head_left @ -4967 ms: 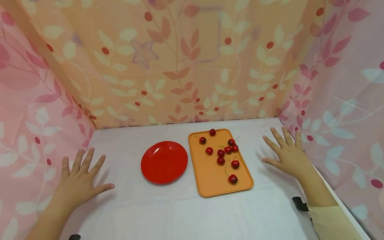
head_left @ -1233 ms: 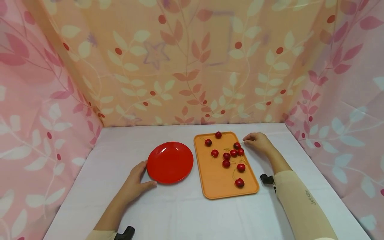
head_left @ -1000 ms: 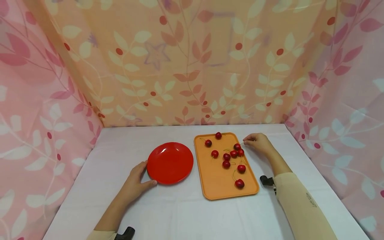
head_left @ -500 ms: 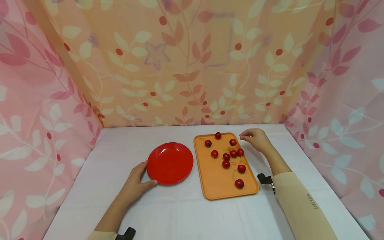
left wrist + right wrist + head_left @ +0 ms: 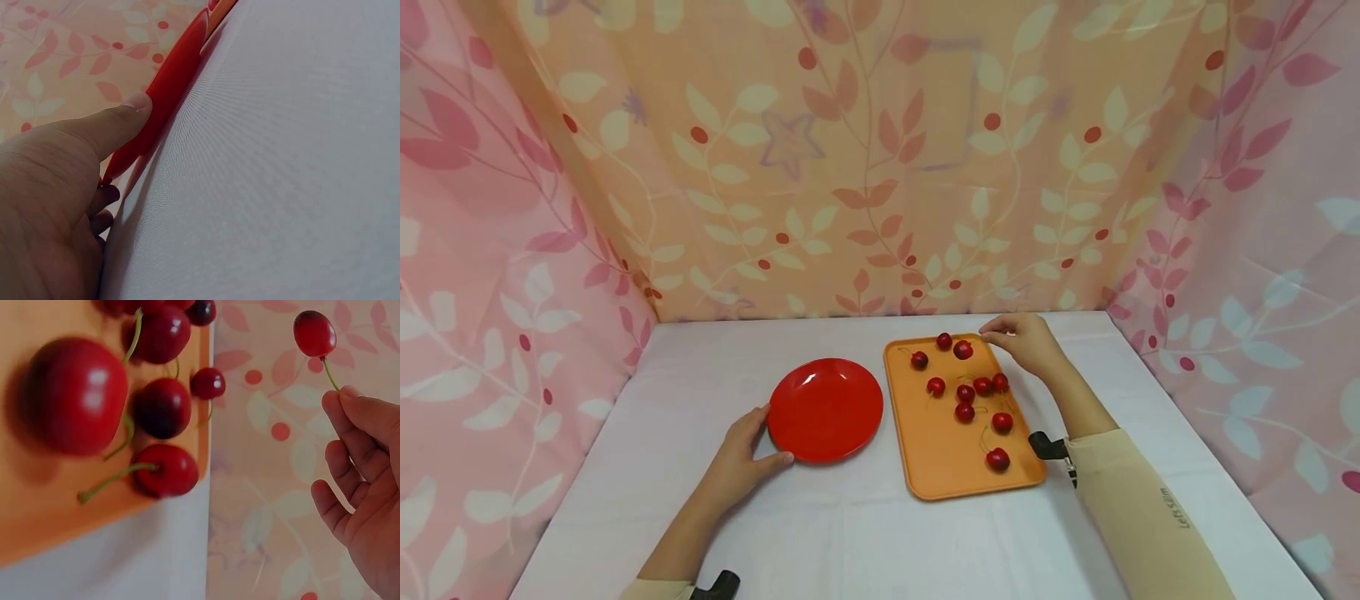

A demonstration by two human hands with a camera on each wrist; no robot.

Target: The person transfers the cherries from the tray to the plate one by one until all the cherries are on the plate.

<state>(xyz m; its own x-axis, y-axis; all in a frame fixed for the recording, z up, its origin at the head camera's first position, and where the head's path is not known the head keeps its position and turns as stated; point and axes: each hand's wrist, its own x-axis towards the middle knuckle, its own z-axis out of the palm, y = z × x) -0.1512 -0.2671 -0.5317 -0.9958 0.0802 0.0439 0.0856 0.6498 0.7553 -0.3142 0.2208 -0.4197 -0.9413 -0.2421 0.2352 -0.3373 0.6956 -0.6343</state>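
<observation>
My right hand (image 5: 1028,343) pinches a cherry (image 5: 963,349) by its stem above the far right corner of the orange tray (image 5: 936,462). In the right wrist view this cherry (image 5: 315,334) is raised clear of the tray, its stem between thumb and forefinger. Several other dark red cherries, one of them near the front (image 5: 997,459), lie with green stems on the tray. My left hand (image 5: 737,458) holds the left rim of a red plate (image 5: 826,410). The left wrist view has the thumb (image 5: 125,122) against the plate's edge, with the other fingers partly hidden.
The plate stands on a white cloth (image 5: 850,542), left of the tray and with a narrow gap between them. Patterned curtains (image 5: 790,208) enclose the back and both sides of the table. A black camera mount (image 5: 1047,446) sits at my right wrist.
My right hand, pinching the stem, has lifted the cherry from the group at the tray's right edge and moved it left and away from me. Since 1.2 s ago my left hand stays at the plate.
</observation>
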